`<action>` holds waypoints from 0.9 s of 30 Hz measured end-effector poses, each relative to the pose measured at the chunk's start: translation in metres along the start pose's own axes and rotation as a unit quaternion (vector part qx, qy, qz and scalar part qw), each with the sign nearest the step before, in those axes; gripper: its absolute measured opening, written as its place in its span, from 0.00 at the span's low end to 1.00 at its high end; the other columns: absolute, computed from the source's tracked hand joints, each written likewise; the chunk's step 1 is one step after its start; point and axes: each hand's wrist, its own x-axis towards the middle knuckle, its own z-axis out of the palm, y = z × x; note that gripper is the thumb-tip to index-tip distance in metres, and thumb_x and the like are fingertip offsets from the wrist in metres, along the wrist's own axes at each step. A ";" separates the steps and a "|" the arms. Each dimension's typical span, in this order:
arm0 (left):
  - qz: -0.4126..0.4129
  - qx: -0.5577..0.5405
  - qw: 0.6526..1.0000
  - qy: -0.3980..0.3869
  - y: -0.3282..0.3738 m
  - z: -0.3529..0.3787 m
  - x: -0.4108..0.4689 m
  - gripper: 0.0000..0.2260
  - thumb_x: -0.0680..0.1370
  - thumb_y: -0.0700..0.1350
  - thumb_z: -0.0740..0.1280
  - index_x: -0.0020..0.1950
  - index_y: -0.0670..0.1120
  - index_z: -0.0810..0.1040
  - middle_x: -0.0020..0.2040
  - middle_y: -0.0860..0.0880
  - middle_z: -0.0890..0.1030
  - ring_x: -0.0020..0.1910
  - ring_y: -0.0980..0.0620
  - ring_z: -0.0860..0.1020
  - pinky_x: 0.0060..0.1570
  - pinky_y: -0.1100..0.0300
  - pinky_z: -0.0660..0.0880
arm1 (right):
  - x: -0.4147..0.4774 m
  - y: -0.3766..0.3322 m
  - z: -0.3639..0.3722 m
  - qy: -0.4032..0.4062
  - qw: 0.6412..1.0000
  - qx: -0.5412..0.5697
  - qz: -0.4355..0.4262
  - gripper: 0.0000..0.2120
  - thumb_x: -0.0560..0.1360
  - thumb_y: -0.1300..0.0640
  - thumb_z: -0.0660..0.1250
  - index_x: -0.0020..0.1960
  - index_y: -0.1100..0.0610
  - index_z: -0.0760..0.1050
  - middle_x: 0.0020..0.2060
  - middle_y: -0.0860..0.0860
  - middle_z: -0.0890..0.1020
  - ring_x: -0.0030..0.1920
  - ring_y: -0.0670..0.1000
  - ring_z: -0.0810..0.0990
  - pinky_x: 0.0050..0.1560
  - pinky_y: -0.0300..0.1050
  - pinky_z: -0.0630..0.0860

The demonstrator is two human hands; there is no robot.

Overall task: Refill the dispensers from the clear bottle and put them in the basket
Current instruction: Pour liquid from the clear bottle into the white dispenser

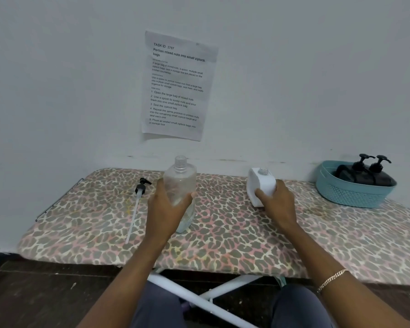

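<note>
right now my left hand (169, 207) is wrapped round the clear bottle (180, 185), cap off, upright on the bench (246, 233), ready to pour. my right hand (278, 204) clamps the white dispenser (260, 185), neck open, steadying it. its pump (139, 195) lies aside to the left. two dark dispensers (367, 172) already sit in the basket (353, 192) far right.

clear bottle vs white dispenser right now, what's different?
The clear bottle is tall, round and see-through, held by the left hand; the white dispenser is short, boxy and opaque, held by the right hand. Both have uncapped necks and sit on the leopard-print surface.
</note>
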 end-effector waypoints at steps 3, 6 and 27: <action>0.003 0.007 1.000 -0.001 0.001 0.004 0.001 0.32 0.76 0.53 0.77 0.75 0.44 0.69 0.66 0.46 0.80 0.61 0.48 0.80 0.54 0.58 0.74 | -0.011 0.001 -0.006 -0.027 0.999 0.000 -0.022 0.27 0.75 0.47 0.75 0.69 0.57 0.73 0.59 0.53 0.81 0.53 0.53 0.80 0.44 0.46 0.78; 0.016 0.023 1.000 -0.006 0.007 0.009 -0.001 0.29 0.77 0.50 0.77 0.73 0.44 0.69 0.64 0.45 0.80 0.56 0.47 0.80 0.50 0.58 0.73 | -0.026 -0.001 -0.012 -0.047 0.998 0.012 -0.038 0.27 0.76 0.48 0.75 0.71 0.55 0.73 0.56 0.48 0.79 0.52 0.50 0.79 0.40 0.36 0.73; 0.205 0.257 0.942 -0.071 0.047 0.040 -0.029 0.30 0.78 0.46 0.73 0.77 0.46 0.66 0.60 0.43 0.81 0.51 0.43 0.82 0.42 0.52 0.77 | -0.108 0.001 -0.050 -0.050 0.991 0.074 -0.095 0.28 0.74 0.48 0.79 0.71 0.53 0.75 0.53 0.42 0.77 0.49 0.36 0.77 0.42 0.23 0.73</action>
